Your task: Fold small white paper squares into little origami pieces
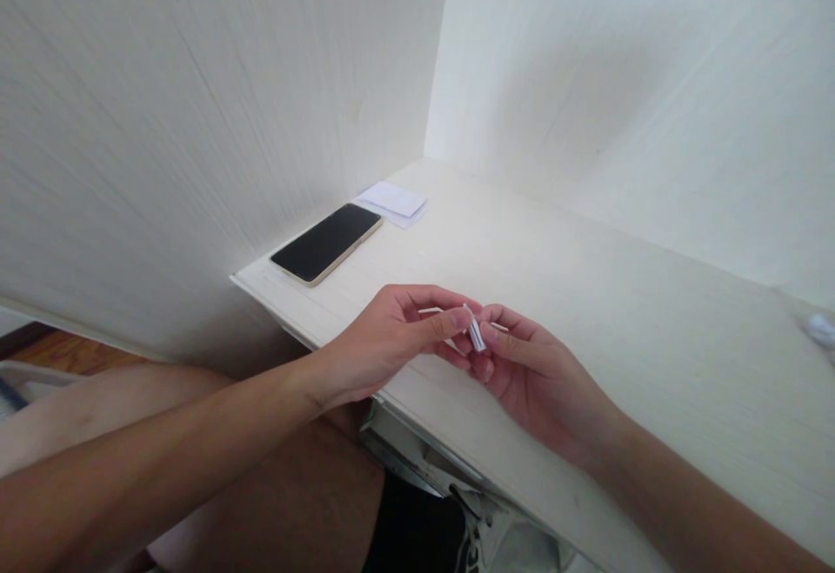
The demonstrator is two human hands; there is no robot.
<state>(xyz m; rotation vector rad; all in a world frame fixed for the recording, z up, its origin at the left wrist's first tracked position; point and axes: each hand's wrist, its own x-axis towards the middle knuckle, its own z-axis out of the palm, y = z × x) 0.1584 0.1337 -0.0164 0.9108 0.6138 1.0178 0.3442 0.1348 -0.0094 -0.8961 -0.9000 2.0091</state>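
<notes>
**Two hands pinch a tiny white paper**

The person's left hand (391,338) comes in from the left side. Its thumb and first finger are pressed together on a small folded paper (477,335). The other fingers of this hand are curled in a little. The right hand (541,377) comes in from the right side with the palm turned up. Its thumb and fingers are closed on the same small folded paper from the other side. So both hands grip it at once, and their fingertips are very close together.

The small folded paper is white and thin. It is held over the near part of the desk (587,295), close to the front edge. It is too small to tell how it is folded.

The desk is white with faint wood lines and sits in a corner between two pale walls. A phone (327,243) with a dark screen lies flat at the left end of the desk, well apart from the hands. Just behind the phone lies a little stack of paper slips (395,202). At the far right a blurry white thing (820,328) rests on the desk, and what it is cannot be told. The person's bare legs show below the desk edge
</notes>
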